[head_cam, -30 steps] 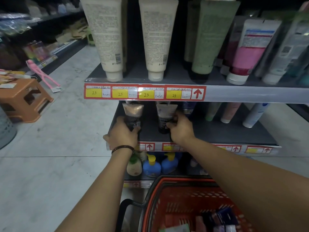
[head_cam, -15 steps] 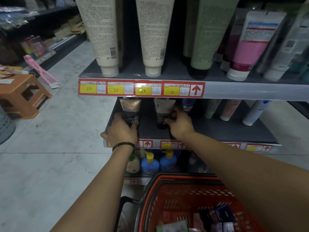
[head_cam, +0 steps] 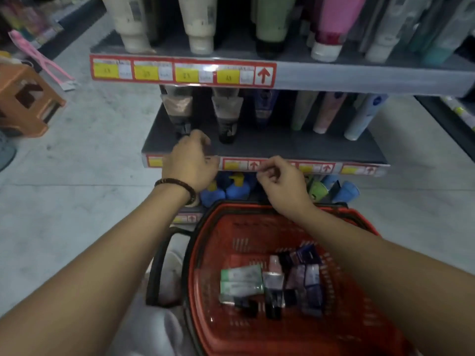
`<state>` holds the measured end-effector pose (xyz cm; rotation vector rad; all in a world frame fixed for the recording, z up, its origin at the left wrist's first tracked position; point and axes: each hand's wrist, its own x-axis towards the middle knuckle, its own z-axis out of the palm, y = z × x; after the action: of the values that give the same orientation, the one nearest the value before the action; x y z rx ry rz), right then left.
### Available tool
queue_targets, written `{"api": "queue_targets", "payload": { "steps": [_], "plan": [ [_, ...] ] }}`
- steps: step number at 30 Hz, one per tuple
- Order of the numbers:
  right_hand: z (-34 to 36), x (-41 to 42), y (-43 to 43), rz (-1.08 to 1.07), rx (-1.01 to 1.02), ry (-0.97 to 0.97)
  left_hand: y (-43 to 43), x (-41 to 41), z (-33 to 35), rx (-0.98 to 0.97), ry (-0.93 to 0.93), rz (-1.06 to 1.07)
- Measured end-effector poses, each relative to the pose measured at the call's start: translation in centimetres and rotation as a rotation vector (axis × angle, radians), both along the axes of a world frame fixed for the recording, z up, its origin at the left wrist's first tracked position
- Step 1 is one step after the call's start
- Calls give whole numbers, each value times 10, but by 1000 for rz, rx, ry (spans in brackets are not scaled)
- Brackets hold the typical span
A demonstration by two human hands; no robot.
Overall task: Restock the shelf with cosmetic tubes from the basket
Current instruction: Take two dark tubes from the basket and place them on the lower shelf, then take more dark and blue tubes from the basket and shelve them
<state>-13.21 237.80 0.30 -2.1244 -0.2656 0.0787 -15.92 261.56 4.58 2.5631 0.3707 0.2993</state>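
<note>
- I'm hovering the left hand over the front lip of the middle shelf, fingers loosely curled and carrying nothing, a dark beaded bracelet sitting on its wrist.
- I'm holding the right hand just below that lip and above the basket, fingers curling in loosely, nothing in it either.
- Just beyond the left fingertips, a beige-and-black tube is standing cap-down on the shelf; a second matching tube is standing beside it, apart from both hands.
- Under my forearms the red basket is waiting, with two green-and-white tubes and several dark tubes lying flat on its bottom.
- Further out, blue pump bottles are showing on the shelf beneath, a red-and-yellow price strip is running along the upper shelf, and an orange stool is standing on the floor to the left.
</note>
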Motion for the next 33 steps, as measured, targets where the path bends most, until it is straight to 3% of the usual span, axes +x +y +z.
{"api": "queue_targets", "payload": {
  "steps": [4, 8, 14, 19, 24, 29, 33],
  "plan": [
    [-46, -47, -51, 53, -202, 283, -47, -30, 0, 10, 285, -208],
    [-102, -75, -101, 140, -414, 645, -101, -38, -47, 56, 635, -383],
    [-163, -99, -164, 198, -763, 819, -159, -63, -159, -65, 1044, -425],
    [-192, -100, -175, 372, -842, 841, -162, -96, -237, 126, 1234, -532],
    [-219, -87, -164, 463, -961, 766, -145, -125, -303, 204, 1316, -428],
    [-252, -96, -134, 504, -837, 809, -132, -134, -325, 280, 1282, -432],
    [-286, -103, -110, 401, -736, 936, -132, -141, -338, 394, 1310, -372]
  ]
}}
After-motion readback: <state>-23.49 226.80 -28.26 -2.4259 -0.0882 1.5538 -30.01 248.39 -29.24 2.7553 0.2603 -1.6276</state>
